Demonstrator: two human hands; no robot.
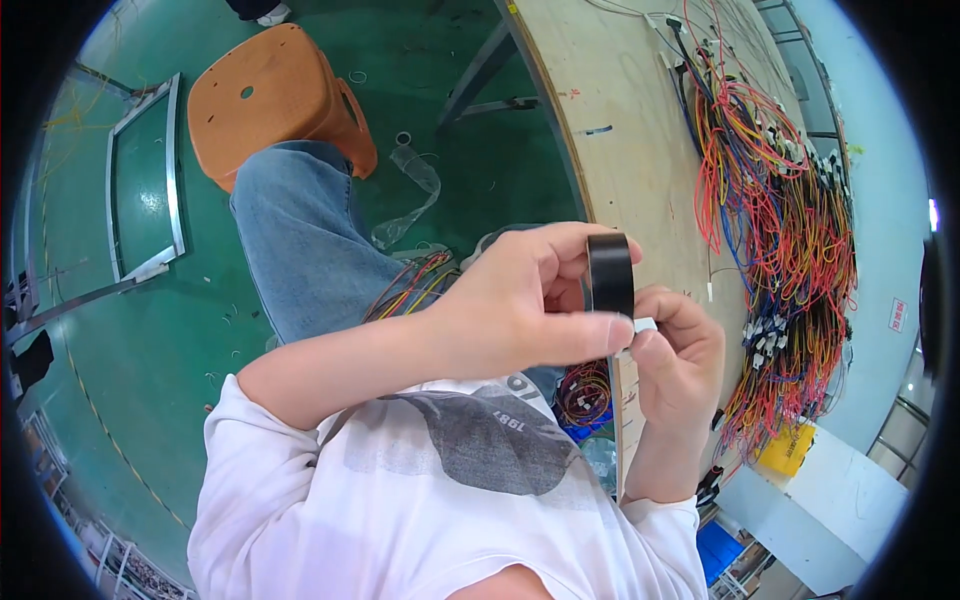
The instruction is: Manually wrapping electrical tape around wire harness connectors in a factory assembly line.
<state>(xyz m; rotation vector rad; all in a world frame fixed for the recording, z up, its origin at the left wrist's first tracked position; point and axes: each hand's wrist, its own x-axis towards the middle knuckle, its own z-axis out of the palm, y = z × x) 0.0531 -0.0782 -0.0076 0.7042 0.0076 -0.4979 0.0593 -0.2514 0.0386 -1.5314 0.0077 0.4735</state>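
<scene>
My left hand (520, 300) is closed round a roll of black tape (611, 272), its fingers through and behind the ring and the thumb at its lower edge. Close against it, my right hand (680, 355) pinches a small white piece (645, 325), mostly hidden by the fingertips; I cannot tell whether it is a connector or a label. Below my left wrist, several red, yellow and dark wires (415, 285) lie over my jeans. Where their ends lead is hidden behind the hand.
A wooden table (640, 190) runs along my right, with a large heap of red, yellow, blue and black wire bundles (790, 260). An orange stool (255, 95) stands ahead to the left. A clear strip of film (415, 190) lies on the green floor. A coil of wires (583, 393) sits beside the table.
</scene>
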